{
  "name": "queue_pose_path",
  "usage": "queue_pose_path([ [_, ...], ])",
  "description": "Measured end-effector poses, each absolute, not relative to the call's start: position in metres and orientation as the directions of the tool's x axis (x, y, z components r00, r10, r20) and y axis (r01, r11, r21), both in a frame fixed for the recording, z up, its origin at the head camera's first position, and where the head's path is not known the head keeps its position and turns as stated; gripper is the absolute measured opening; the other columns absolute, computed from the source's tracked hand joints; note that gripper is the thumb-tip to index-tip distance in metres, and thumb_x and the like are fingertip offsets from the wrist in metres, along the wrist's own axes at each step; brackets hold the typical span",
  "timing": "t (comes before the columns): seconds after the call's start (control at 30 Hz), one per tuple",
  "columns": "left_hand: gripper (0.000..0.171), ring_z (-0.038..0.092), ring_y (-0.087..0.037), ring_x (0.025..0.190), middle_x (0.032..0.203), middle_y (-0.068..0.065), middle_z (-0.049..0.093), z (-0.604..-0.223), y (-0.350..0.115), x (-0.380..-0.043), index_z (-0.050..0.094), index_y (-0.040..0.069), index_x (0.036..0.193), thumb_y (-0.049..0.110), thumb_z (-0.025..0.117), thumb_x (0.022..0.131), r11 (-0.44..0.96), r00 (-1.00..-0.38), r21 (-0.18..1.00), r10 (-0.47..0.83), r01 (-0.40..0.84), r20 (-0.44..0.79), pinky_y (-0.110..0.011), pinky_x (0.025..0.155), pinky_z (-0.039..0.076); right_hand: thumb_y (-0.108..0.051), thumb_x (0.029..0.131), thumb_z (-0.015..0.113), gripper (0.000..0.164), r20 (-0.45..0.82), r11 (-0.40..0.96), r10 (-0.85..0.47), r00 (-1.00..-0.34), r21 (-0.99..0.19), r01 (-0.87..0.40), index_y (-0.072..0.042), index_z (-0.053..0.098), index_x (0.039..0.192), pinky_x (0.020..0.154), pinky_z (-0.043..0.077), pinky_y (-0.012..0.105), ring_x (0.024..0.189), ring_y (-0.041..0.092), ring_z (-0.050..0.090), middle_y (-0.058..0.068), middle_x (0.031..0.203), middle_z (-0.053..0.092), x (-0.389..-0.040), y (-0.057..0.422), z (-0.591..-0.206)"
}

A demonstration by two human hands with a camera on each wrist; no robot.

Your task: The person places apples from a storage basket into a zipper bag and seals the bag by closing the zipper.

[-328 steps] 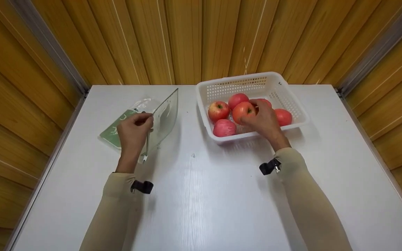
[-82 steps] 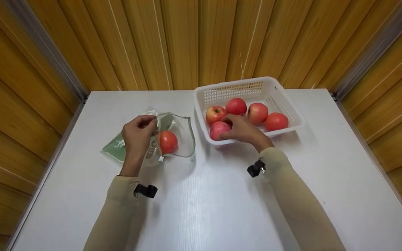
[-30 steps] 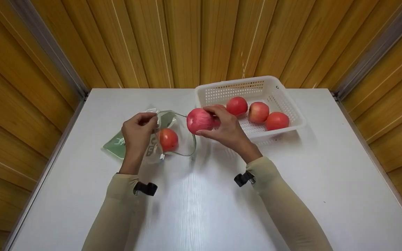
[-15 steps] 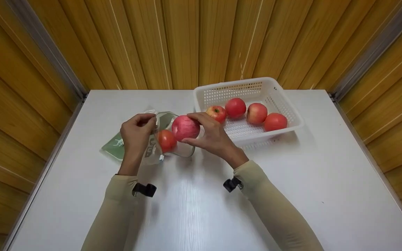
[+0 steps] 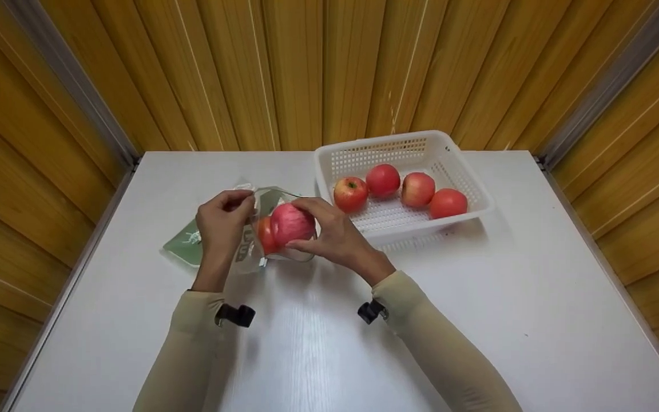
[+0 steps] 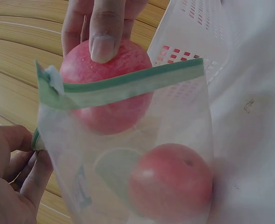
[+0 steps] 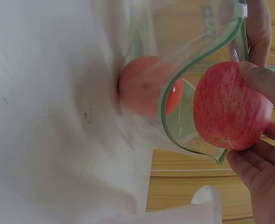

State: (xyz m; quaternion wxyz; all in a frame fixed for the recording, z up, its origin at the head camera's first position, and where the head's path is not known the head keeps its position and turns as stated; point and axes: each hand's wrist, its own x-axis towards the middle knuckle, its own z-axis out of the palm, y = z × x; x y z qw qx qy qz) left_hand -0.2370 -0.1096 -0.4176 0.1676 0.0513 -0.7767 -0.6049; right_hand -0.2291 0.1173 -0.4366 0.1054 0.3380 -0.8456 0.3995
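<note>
My left hand [image 5: 222, 226] pinches the edge of a clear zip bag [image 6: 105, 158] with a green rim. The bag's mouth gapes toward the right. Inside it, low down, lies a smooth orange-red fruit [image 6: 171, 181]. My right hand [image 5: 344, 243] holds a pink-red apple [image 5: 295, 224] between thumb and fingers, at the bag's mouth. In the left wrist view the apple's lower part shows through the clear wall, behind the green rim. The right wrist view has the apple [image 7: 228, 109] at the opening, with the green edge curving round beside it.
A white perforated basket [image 5: 386, 229] stands at the back right with several red fruits [image 5: 384, 180] in it. Under the bag and left hand lies a flat green printed piece [image 5: 183, 246]. Yellow wood-look panels [image 5: 295, 74] rise behind the white table [image 5: 478, 297].
My right hand took the pink-red apple from the basket and moved it left to the bag's mouth. The orange-red fruit, earlier in the basket, now lies in the bag. My left hand kept its pinch.
</note>
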Motion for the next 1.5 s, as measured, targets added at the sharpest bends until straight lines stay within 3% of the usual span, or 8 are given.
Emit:
queue_pose_path([
  [0.7, 0.015, 0.071, -0.019, 0.073, 0.093, -0.009, 0.077, -0.42, -0.108, -0.238, 0.082, 0.003, 0.106, 0.012, 0.079, 0.095, 0.237, -0.93, 0.96, -0.295, 0.15, 0.218, -0.023, 0.062, 0.06, -0.021, 0.089, 0.089, 0.068, 0.392, 0.464, -0.549, -0.738, -0.592, -0.659, -0.004, 0.057, 0.146, 0.111, 0.047, 0.03, 0.134, 0.023, 0.056, 0.013, 0.147, 0.058, -0.225, 0.106, -0.445],
  [1.0, 0.013, 0.07, -0.018, 0.075, 0.093, -0.01, 0.077, -0.42, -0.106, -0.238, 0.082, 0.002, 0.105, 0.01, 0.078, 0.095, 0.211, -0.935, 0.966, -0.288, 0.148, 0.206, -0.024, 0.065, 0.06, -0.017, 0.093, 0.085, 0.06, 0.343, 0.487, -0.527, -0.777, -0.628, -0.607, -0.004, 0.061, 0.146, 0.114, 0.045, 0.034, 0.14, 0.026, 0.054, 0.013, 0.151, 0.056, -0.223, 0.11, -0.444],
  [1.5, 0.014, 0.07, -0.02, 0.077, 0.095, -0.01, 0.076, -0.422, -0.107, -0.238, 0.082, 0.002, 0.107, 0.009, 0.077, 0.096, 0.209, -0.938, 0.963, -0.267, 0.168, 0.221, -0.023, 0.066, 0.06, -0.012, 0.091, 0.086, 0.052, 0.497, 0.463, -0.471, -0.728, -0.563, -0.684, 0.002, 0.066, 0.136, 0.111, 0.048, 0.035, 0.132, 0.029, 0.061, 0.019, 0.14, 0.065, -0.23, 0.129, -0.441],
])
